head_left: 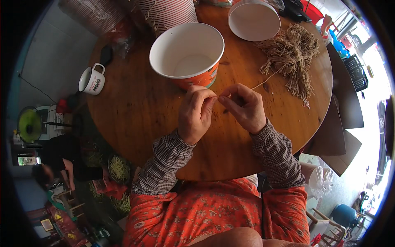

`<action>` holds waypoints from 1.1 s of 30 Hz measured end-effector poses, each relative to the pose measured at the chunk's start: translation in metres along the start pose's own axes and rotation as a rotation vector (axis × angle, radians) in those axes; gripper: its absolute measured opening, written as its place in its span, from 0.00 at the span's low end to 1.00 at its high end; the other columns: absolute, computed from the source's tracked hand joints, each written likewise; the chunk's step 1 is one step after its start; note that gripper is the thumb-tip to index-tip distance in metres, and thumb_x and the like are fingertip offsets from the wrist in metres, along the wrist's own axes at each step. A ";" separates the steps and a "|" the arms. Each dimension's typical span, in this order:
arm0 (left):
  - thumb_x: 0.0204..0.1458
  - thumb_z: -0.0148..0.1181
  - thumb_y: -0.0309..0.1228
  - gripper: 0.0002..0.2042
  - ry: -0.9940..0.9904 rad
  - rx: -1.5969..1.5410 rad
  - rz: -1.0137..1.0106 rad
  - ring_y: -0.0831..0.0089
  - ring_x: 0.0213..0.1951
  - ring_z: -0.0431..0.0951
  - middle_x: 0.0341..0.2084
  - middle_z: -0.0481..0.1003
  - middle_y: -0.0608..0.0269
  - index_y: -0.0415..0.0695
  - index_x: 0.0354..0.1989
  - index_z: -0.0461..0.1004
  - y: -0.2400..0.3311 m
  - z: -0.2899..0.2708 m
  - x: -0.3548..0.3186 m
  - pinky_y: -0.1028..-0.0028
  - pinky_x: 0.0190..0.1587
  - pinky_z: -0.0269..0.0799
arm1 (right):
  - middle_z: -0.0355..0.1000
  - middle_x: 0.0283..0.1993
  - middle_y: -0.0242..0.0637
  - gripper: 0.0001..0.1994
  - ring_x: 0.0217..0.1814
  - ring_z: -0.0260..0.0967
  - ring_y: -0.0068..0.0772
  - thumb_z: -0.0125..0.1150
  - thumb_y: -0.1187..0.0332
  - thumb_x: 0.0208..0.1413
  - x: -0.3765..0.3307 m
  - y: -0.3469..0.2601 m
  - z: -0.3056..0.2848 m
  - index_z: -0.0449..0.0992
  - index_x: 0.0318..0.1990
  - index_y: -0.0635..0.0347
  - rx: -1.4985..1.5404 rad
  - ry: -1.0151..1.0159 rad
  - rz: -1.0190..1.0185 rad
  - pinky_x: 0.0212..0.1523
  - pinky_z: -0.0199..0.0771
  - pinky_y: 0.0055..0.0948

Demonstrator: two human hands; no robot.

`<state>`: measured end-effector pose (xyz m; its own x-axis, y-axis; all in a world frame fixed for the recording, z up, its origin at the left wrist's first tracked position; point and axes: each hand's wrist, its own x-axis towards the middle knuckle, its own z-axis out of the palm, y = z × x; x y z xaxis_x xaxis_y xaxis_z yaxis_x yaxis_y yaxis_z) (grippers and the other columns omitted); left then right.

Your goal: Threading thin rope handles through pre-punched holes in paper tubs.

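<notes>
Pinching a thin tan string (263, 83) between thumb and fingertips, the left hand (196, 112) and the right hand (243, 106) meet at mid-table, fingertips almost touching, both closed narrow on the strand. Head view: string runs up and to the right from the fingers to a loose bundle of tan cords (291, 55) lying on the round wooden table (135, 107). Just beyond the hands stands a white-lined paper bucket with orange outside (187, 53), open side up. A second white round container (254, 19) sits further back, near the bundle. White enamel mug (92, 80) at the table's left edge, well apart from the hands. Checked sleeves and orange patterned clothing fill the lower frame
</notes>
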<state>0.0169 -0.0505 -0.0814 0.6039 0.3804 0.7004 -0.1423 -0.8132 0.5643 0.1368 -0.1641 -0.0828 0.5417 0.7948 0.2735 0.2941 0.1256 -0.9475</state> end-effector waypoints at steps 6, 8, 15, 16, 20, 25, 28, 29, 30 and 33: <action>0.48 0.63 0.23 0.16 0.092 0.433 0.195 0.55 0.49 0.71 0.44 0.73 0.58 0.40 0.46 0.73 0.002 -0.015 0.018 0.60 0.55 0.63 | 0.63 0.21 0.20 0.07 0.21 0.57 0.09 0.62 0.70 0.56 0.004 0.003 0.003 0.72 0.37 0.62 0.189 0.105 0.111 0.20 0.60 0.15; 0.47 0.64 0.27 0.22 0.049 0.578 0.131 0.60 0.54 0.69 0.48 0.72 0.61 0.44 0.52 0.69 0.000 -0.017 0.028 0.60 0.59 0.56 | 0.66 0.25 0.22 0.07 0.24 0.61 0.10 0.61 0.70 0.57 0.007 0.002 0.003 0.72 0.38 0.62 0.289 0.118 0.180 0.24 0.65 0.16; 0.49 0.62 0.26 0.09 0.030 0.515 0.098 0.69 0.36 0.75 0.32 0.76 0.69 0.48 0.39 0.75 -0.003 -0.020 0.022 0.65 0.50 0.61 | 0.69 0.45 0.28 0.07 0.42 0.68 0.16 0.59 0.72 0.58 0.007 -0.002 0.027 0.72 0.41 0.63 0.767 0.149 0.200 0.46 0.72 0.20; 0.49 0.62 0.26 0.09 0.019 0.510 0.099 0.69 0.36 0.75 0.32 0.76 0.69 0.48 0.39 0.75 -0.004 -0.019 0.023 0.65 0.50 0.61 | 0.67 0.47 0.29 0.08 0.45 0.67 0.17 0.59 0.72 0.58 0.007 0.000 0.026 0.71 0.42 0.64 0.742 0.116 0.177 0.49 0.70 0.20; 0.48 0.63 0.25 0.10 0.038 0.499 0.095 0.68 0.35 0.76 0.30 0.76 0.68 0.47 0.39 0.75 -0.003 -0.016 0.023 0.67 0.47 0.63 | 0.68 0.48 0.31 0.07 0.47 0.67 0.20 0.61 0.72 0.57 0.007 0.010 0.027 0.73 0.40 0.64 0.708 0.132 0.158 0.50 0.68 0.21; 0.48 0.63 0.25 0.10 0.021 0.507 0.086 0.67 0.35 0.76 0.30 0.76 0.67 0.47 0.40 0.75 0.003 -0.015 0.022 0.67 0.47 0.63 | 0.69 0.45 0.28 0.10 0.46 0.69 0.18 0.58 0.74 0.58 0.007 0.018 0.026 0.71 0.46 0.65 0.414 0.119 0.124 0.50 0.72 0.23; 0.48 0.62 0.25 0.10 0.003 0.502 0.080 0.68 0.35 0.76 0.30 0.76 0.67 0.48 0.40 0.75 0.004 -0.015 0.021 0.67 0.47 0.63 | 0.69 0.45 0.28 0.08 0.44 0.68 0.18 0.59 0.73 0.58 0.008 0.020 0.026 0.72 0.43 0.64 0.411 0.132 0.120 0.48 0.72 0.22; 0.48 0.62 0.25 0.10 0.002 0.500 0.080 0.68 0.35 0.76 0.30 0.76 0.67 0.48 0.40 0.75 0.004 -0.014 0.021 0.67 0.47 0.63 | 0.69 0.45 0.28 0.08 0.44 0.68 0.18 0.59 0.73 0.58 0.008 0.020 0.025 0.72 0.43 0.64 0.411 0.134 0.121 0.48 0.72 0.22; 0.48 0.62 0.25 0.11 -0.004 0.505 0.080 0.68 0.35 0.75 0.30 0.75 0.67 0.48 0.40 0.75 0.005 -0.015 0.021 0.67 0.47 0.62 | 0.69 0.45 0.28 0.07 0.44 0.68 0.18 0.59 0.72 0.58 0.008 0.019 0.024 0.72 0.42 0.63 0.382 0.130 0.109 0.48 0.72 0.22; 0.48 0.62 0.25 0.11 -0.015 0.515 0.086 0.68 0.35 0.75 0.29 0.75 0.67 0.48 0.41 0.75 0.008 -0.016 0.020 0.67 0.47 0.62 | 0.69 0.42 0.30 0.06 0.43 0.67 0.20 0.63 0.71 0.54 0.008 0.018 0.028 0.74 0.37 0.63 0.408 0.163 0.095 0.47 0.70 0.23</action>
<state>0.0156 -0.0423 -0.0560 0.6188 0.2997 0.7261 0.2099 -0.9538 0.2149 0.1244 -0.1387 -0.1018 0.6776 0.7147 0.1738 -0.0800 0.3065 -0.9485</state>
